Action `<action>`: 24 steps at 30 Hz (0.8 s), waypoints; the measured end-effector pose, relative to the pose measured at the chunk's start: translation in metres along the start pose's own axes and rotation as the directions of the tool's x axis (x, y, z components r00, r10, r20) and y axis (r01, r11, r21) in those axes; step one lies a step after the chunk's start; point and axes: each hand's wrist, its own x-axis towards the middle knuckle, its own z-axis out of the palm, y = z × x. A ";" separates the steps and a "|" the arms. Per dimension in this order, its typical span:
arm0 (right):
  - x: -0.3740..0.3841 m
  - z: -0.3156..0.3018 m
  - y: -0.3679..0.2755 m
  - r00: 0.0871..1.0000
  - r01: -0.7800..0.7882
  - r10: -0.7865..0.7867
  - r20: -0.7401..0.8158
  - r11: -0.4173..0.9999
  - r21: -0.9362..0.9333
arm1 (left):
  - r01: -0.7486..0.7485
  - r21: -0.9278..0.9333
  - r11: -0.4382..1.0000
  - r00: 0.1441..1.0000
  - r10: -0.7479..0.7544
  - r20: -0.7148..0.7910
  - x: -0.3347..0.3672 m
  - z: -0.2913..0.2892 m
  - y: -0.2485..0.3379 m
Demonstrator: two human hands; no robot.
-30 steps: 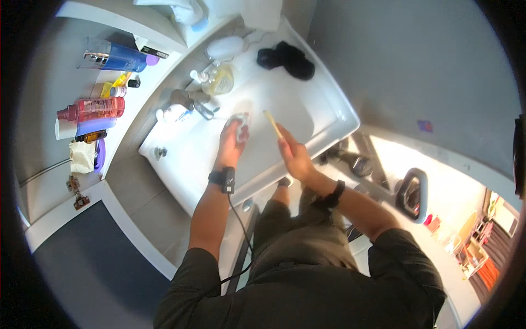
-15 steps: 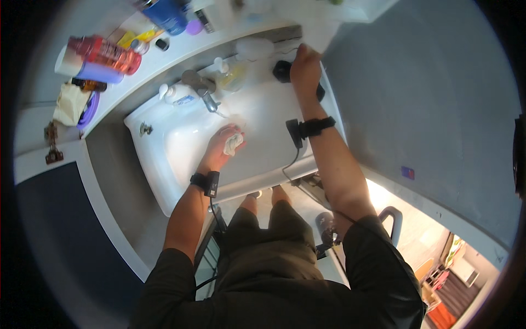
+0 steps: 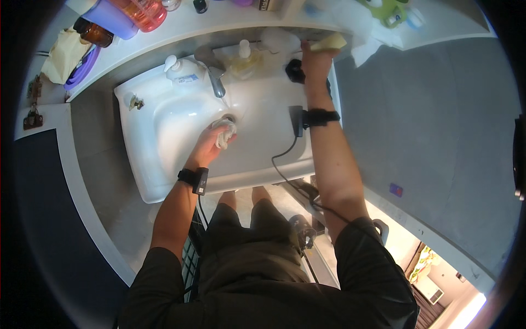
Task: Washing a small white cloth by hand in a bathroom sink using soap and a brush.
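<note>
Over the middle of the white washbasin [image 3: 263, 164], my left hand [image 3: 206, 147] is closed on a crumpled white cloth [image 3: 224, 135]. The cloth is just below the drain hole and the tap [image 3: 216, 85]. At the basin's far right corner, my right hand [image 3: 318, 64] grips a pale yellow block [image 3: 330, 41] that sticks out to the right of its fingers. The frames do not show whether it is soap or a sponge. A black object [image 3: 295, 71] lies beside that hand, partly hidden by it.
A white pump bottle [image 3: 183, 71] and a clear yellowish pump bottle [image 3: 244, 61] stand by the tap. Bottles, including a pink one [image 3: 143, 13], line the shelf behind. A grey panel [image 3: 422, 126] borders the right side. A cable [image 3: 279, 159] hangs from my right wrist.
The pale yellow block now shows in my right hand at the far corner; it was not visible before. My left hand keeps the cloth near the drain. The whole view has shifted.
</note>
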 end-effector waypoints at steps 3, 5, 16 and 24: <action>0.002 -0.002 0.003 0.998 -0.052 0.052 0.032 0.998 0.021 | 0.028 0.012 1.000 0.999 -0.028 0.033 0.003 -0.010 0.001; -0.004 -0.006 0.005 0.997 -0.073 0.072 0.042 0.997 0.036 | 0.065 0.022 0.998 0.993 -0.067 0.101 0.008 -0.015 0.001; -0.065 -0.019 0.022 0.973 -0.197 0.220 0.068 0.644 0.739 | 0.081 -0.175 0.981 0.988 -0.103 -0.117 0.042 0.011 0.009; -0.040 -0.004 0.037 0.972 -0.186 0.220 0.083 0.504 0.843 | 0.149 -0.142 0.979 0.988 -0.154 -0.025 0.041 -0.006 0.002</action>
